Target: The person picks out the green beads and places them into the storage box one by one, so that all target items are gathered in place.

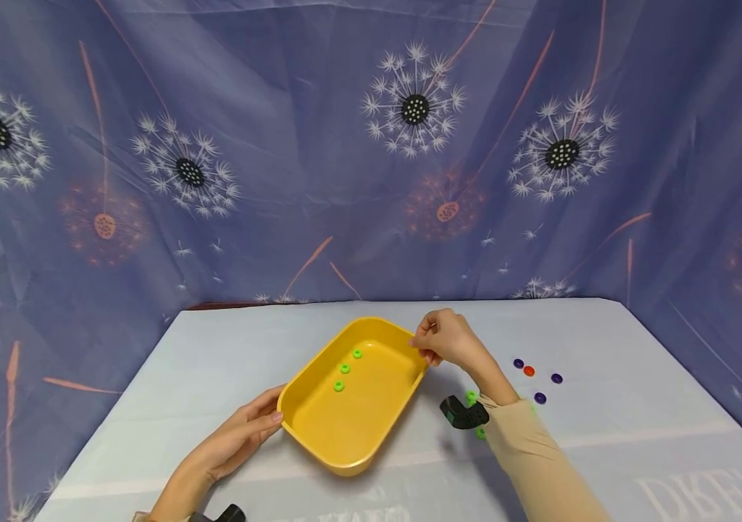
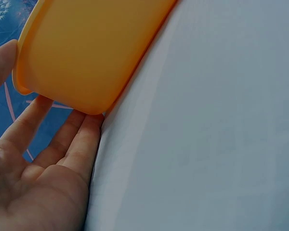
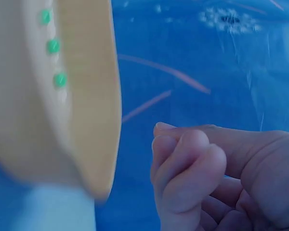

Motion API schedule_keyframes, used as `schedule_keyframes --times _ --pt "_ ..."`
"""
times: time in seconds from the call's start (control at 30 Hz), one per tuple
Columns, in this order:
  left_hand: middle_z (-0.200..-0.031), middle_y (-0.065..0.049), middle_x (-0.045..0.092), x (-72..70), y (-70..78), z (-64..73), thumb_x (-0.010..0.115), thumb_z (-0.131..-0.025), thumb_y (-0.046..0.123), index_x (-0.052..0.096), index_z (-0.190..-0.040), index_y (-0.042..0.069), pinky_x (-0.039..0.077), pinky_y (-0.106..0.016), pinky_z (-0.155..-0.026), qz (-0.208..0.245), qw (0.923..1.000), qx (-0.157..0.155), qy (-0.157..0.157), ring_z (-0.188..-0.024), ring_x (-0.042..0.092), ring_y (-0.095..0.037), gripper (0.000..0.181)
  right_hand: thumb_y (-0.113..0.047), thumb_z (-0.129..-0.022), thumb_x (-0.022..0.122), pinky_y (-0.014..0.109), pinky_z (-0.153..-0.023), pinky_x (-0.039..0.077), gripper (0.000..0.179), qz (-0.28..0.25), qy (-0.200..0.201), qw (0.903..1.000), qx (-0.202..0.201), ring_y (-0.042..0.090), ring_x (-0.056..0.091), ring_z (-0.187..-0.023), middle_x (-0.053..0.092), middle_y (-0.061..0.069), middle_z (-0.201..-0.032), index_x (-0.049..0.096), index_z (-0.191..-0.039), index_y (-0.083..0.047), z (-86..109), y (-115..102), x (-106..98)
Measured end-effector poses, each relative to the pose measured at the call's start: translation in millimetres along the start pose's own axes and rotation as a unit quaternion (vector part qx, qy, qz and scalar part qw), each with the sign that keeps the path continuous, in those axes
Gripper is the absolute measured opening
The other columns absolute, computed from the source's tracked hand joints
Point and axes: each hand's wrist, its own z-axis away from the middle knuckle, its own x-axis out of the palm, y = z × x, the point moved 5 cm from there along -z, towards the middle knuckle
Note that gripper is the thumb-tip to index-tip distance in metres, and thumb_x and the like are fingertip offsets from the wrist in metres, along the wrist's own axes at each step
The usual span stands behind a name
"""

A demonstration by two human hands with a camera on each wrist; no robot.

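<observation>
Blue cloth (image 1: 319,145) with big, puffy white flowers (image 1: 414,109) hangs up behind both hands. White cloth covers the table (image 1: 227,348) under them; its left edge is well past the left hand (image 1: 234,438), and its right edge is far past the right hand (image 1: 445,341).

Between the two hands is one big yellow tray with round corners, smooth like plastic (image 1: 371,406), its hollow side facing up. Its long way slants: one end is by the left hand, and the other points away toward the right hand. Wide table lies left of the left hand, and a strip of table runs past the tray's far end to the back edge. I cannot tell if the tray sits flat.

The left hand holds the near left corner, thumb on the rim and fingers under it. By the far right corner, the right hand is narrow, fingers curled in around nothing that shows.

Three little bright green rings (image 1: 345,370) make a row inside, along the tray's left side. More green rings (image 1: 472,396) lie by the right wrist, partly hidden. Right of that hand, three small purple rings (image 1: 540,399) sit near one orange-red ring (image 1: 529,371).
</observation>
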Motion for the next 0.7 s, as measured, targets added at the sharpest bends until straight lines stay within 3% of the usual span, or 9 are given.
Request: schedule_keyframes --times 0.47,0.7 --pt "-0.157 -0.021 0.028 -1.1 0.3 -1.3 0.040 -0.105 0.010 0.017 -0.154 -0.006 0.040 -0.019 -0.108 0.006 1.0000 0.001 -0.004 -0.133 0.046 -0.008 0.056 -0.009 -0.086 0.075 0.034 -0.052 0.057 0.017 0.028 0.040 0.9965 0.069 0.014 0.056 -0.047 0.060 0.007 -0.058 0.062 -0.079 -0.001 31.4 68.5 -24.3" --pt "-0.156 -0.020 0.030 -0.9 -0.2 -1.1 0.040 -0.105 0.010 0.017 -0.154 -0.006 0.040 -0.019 -0.108 0.008 0.9999 -0.005 -0.004 -0.133 0.046 -0.009 0.057 -0.011 -0.078 0.082 0.029 -0.049 0.048 0.024 0.072 0.046 0.9929 0.083 0.015 0.054 -0.048 0.057 0.004 -0.055 0.060 -0.074 -0.004 47.1 90.0 -27.5"
